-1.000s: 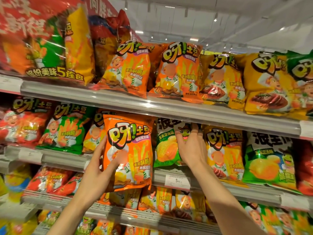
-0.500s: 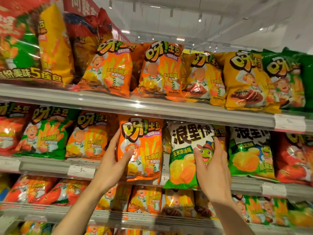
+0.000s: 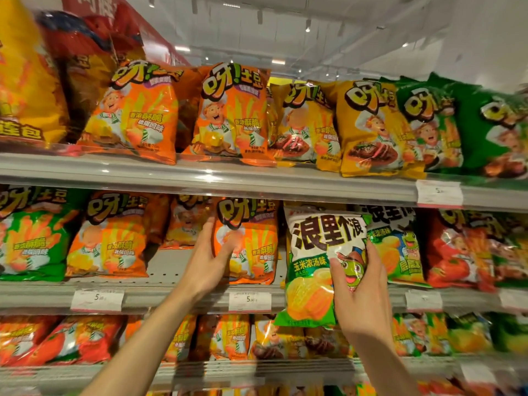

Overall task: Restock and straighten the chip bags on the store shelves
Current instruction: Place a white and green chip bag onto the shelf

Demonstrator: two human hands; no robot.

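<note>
Head view: left hand (image 3: 210,260) clamped on orange bag (image 3: 250,241) standing on middle shelf (image 3: 177,295), right hand (image 3: 361,292) gripping white-green bag (image 3: 317,258) held out past the shelf edge; risk: the pinch slipping on glossy film, or nudged neighbours toppling.

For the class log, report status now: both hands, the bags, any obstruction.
Left hand pressing orange chip bag on middle shelf. Right hand gripping white-and-green corn snack bag, overhanging shelf edge. Nothing blocking.
</note>
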